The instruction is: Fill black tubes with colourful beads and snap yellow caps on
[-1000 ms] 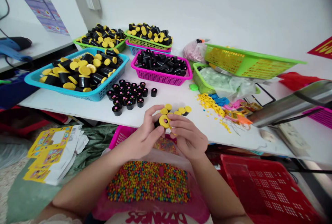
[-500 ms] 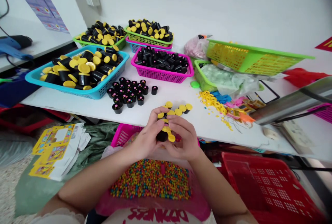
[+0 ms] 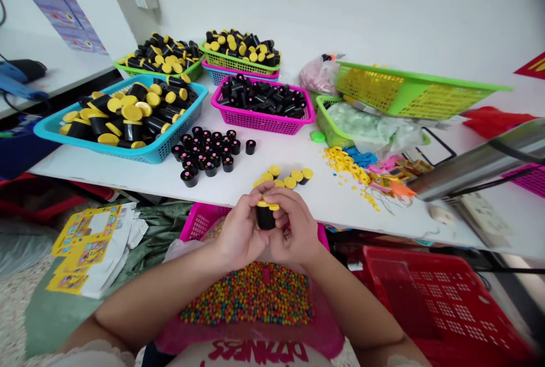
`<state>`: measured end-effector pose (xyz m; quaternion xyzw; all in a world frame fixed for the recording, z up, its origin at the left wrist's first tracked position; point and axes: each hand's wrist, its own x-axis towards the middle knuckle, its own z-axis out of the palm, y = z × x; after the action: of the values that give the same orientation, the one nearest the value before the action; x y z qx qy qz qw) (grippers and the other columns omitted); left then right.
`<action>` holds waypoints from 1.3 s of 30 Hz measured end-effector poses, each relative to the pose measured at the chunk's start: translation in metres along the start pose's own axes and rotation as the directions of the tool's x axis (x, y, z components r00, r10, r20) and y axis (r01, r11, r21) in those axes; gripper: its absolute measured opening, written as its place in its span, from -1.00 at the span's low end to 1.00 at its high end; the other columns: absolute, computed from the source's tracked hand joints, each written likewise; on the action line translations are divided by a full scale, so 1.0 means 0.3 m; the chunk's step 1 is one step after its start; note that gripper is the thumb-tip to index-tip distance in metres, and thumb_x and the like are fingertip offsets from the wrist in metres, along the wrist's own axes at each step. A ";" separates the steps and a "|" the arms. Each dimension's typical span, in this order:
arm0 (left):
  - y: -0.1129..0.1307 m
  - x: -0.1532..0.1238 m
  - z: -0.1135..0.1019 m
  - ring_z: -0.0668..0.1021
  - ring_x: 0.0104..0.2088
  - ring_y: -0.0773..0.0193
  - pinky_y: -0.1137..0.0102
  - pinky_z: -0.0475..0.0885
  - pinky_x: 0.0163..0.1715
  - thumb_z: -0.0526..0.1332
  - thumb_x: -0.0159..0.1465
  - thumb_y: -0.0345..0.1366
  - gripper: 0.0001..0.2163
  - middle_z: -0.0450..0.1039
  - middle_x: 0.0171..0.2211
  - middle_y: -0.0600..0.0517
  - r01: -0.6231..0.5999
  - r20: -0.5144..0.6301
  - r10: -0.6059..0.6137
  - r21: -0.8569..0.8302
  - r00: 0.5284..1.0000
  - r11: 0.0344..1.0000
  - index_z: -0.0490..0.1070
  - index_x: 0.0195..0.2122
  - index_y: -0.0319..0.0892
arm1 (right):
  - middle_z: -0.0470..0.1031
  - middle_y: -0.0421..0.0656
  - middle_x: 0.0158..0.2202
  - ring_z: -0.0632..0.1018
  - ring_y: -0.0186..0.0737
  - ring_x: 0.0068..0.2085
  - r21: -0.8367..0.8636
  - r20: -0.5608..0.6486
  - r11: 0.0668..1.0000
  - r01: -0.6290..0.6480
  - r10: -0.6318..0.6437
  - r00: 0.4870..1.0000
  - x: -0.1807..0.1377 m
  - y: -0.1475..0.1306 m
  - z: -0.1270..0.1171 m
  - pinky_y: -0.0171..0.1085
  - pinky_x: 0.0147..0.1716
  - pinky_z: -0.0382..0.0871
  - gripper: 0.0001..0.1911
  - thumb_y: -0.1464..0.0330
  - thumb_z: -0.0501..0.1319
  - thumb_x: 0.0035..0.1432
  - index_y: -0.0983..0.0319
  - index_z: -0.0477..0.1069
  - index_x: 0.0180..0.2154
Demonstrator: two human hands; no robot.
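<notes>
Between my two hands is a small black canister point(image 3: 265, 218) with a yellow lid, held upright over the lap basket. My left hand point(image 3: 243, 230) wraps its left side. My right hand point(image 3: 294, 220) grips the right side, its fingers at the lid's edge; a yellow piece juts out beside the lid. Just beyond my fingers, several yellow-lidded canisters point(image 3: 297, 176) stand at the table's front edge. Farther left stands a cluster of black canisters point(image 3: 207, 151) with pink dots on top. Below my hands, a pink basket point(image 3: 200, 222) holds many small coloured balls point(image 3: 247, 296).
A blue basket point(image 3: 179, 137) of yellow-lidded canisters stands at the left, a magenta basket point(image 3: 264, 121) of black ones behind. Green baskets point(image 3: 419, 97) are at the right, near loose yellow parts point(image 3: 347, 165). A metal pole point(image 3: 472, 157) crosses the right side; a red crate point(image 3: 443, 299) sits below.
The lid on the canister has swung from open to lying over the top. My right fingers have closed in around it, and the canister is now more upright. The view has shifted slightly.
</notes>
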<state>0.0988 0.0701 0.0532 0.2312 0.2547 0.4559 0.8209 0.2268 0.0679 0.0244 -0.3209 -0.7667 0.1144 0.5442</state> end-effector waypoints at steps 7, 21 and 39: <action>0.016 -0.038 -0.069 0.43 -0.03 0.23 0.33 0.43 -0.09 -0.03 0.41 -0.11 -0.71 0.27 0.03 -0.07 -0.291 0.343 0.139 0.444 0.929 0.848 0.10 0.12 0.01 | 0.44 -0.15 -0.06 0.51 -0.20 -0.01 0.501 0.095 0.840 -0.207 0.185 0.978 0.037 0.012 -0.061 -0.13 -0.05 0.49 -0.77 0.41 0.29 0.14 0.04 0.54 -0.16; 0.153 -0.101 -0.107 0.35 -0.16 0.04 0.12 0.35 -0.22 0.05 0.25 -0.41 -0.54 0.36 -0.12 -0.09 -0.545 0.677 0.057 0.636 0.733 -0.546 0.24 0.17 0.05 | 0.53 -0.24 -0.36 0.53 -0.41 -0.37 0.669 0.684 -0.098 -0.737 0.467 0.560 0.017 -0.016 0.018 -0.43 -0.35 0.45 -0.61 0.35 0.52 -0.25 0.26 0.52 -0.30; 0.129 -0.060 -0.176 0.58 -0.09 0.08 0.22 0.52 -0.12 0.10 0.33 -0.28 -0.60 0.48 0.02 -0.08 -0.503 0.657 0.080 0.644 0.750 -0.576 0.23 0.21 0.02 | 0.56 -0.08 -0.15 0.59 -0.22 -0.16 0.218 0.282 0.780 -0.587 0.525 0.803 -0.076 0.162 -0.303 -0.20 -0.17 0.50 -0.40 0.21 0.35 0.05 0.19 0.32 0.11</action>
<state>0.0329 0.0807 0.0403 0.9213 0.3067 0.2326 0.0549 0.3317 0.0753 0.0161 -0.4354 -0.6630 0.4156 0.4450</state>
